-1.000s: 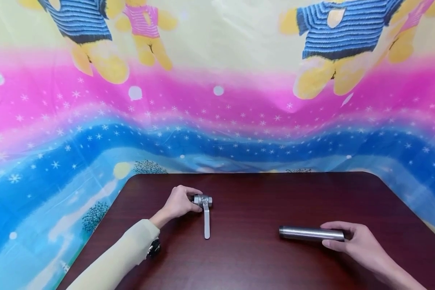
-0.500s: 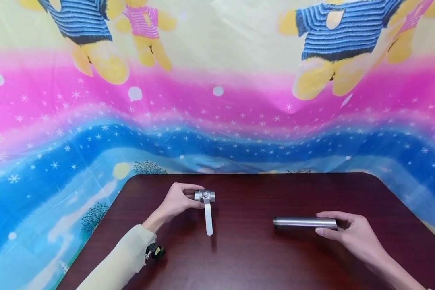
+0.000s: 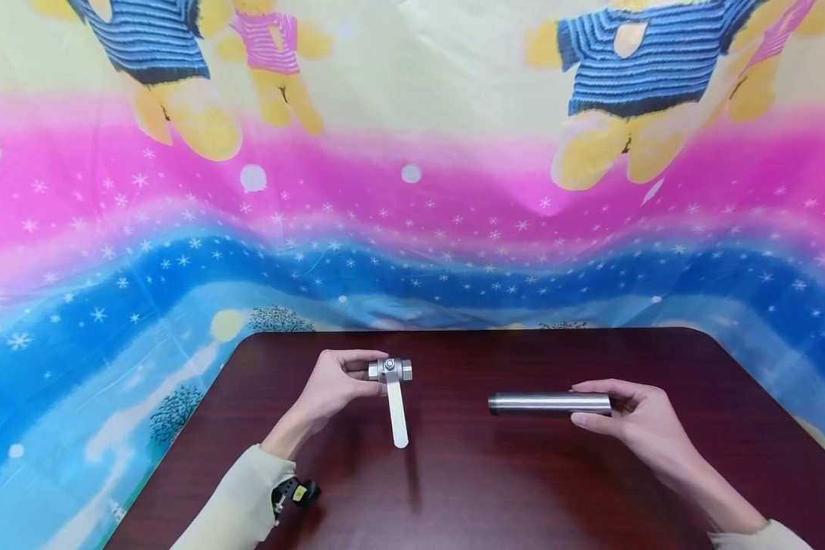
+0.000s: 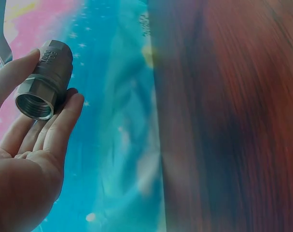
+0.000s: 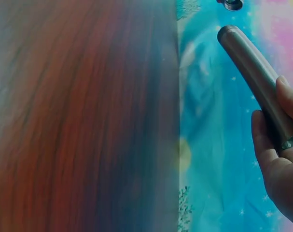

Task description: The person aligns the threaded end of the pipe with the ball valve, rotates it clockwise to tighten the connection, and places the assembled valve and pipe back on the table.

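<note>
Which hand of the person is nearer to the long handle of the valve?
The left hand. It holds the valve, beside the handle; the right hand is farther off, to the handle's right, holding the pipe.

At the lower left of the head view, a long, pale cream sleeve (image 3: pixel 227 500) covers the forearm behind the bare left hand (image 3: pixel 326 388), a small black device (image 3: pixel 287 490) with a yellow patch (image 3: pixel 299 493) sits by its end, and a matching pale cuff (image 3: pixel 759 538) shows at lower right behind the bare right hand (image 3: pixel 642 418).
</note>
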Demonstrator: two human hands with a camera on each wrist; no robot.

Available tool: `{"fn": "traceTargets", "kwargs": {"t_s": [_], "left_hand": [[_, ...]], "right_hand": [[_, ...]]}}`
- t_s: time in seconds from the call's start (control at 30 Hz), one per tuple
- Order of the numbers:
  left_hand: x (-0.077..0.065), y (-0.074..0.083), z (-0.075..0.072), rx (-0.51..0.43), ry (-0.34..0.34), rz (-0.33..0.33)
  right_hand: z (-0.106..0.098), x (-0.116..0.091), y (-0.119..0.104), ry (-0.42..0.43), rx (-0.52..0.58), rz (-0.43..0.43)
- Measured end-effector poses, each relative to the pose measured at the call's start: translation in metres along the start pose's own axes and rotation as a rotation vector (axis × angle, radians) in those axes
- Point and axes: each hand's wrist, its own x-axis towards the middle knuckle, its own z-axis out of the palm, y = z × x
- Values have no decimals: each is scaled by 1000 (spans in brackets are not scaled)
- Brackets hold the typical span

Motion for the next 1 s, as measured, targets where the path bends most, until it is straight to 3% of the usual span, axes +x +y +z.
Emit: {"fn": "traceTargets", "kwargs": {"t_s": [0.5, 1.0], "left_hand": [[-2, 8, 15, -43, -51, 23], [0, 10, 24, -83, -84, 29]], "right_hand": [[20, 19, -10, -37, 257, -59], [38, 30, -16, -44, 352, -65]]}}
